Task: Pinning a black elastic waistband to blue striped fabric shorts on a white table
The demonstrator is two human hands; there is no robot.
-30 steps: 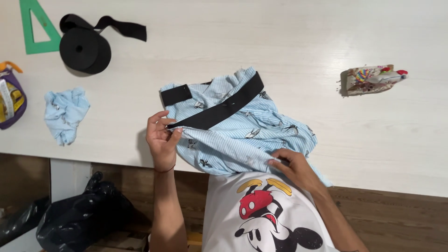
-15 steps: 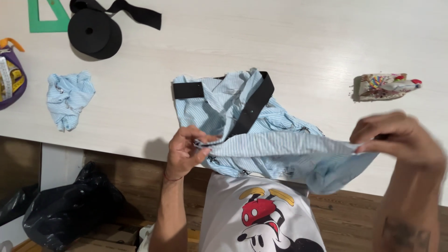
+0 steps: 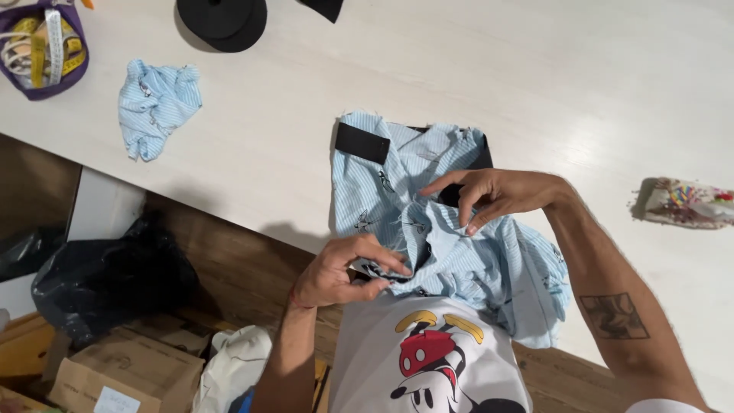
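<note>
A light blue striped garment (image 3: 489, 268) with a black elastic band (image 3: 362, 142) lies bunched at the near edge of the white table (image 3: 535, 69). My left hand (image 3: 348, 271) pinches a fold of the blue cloth at the table's edge, just above my printed white shirt (image 3: 428, 367). My right hand (image 3: 493, 195) rests on top of the garment, fingers spread and pressing the cloth near the band.
A small blue cloth scrap (image 3: 157, 103) lies at the left, a purple bowl with tape measures (image 3: 42, 46) in the far left corner, a black band roll (image 3: 222, 19) at the top, a colourful pincushion (image 3: 684, 203) at the right. Black bags (image 3: 107, 279) and cardboard boxes (image 3: 115, 375) sit below.
The garment, held stretched out between both hands half a second ago, now lies back on the table. My right hand has moved in from the right onto the cloth.
</note>
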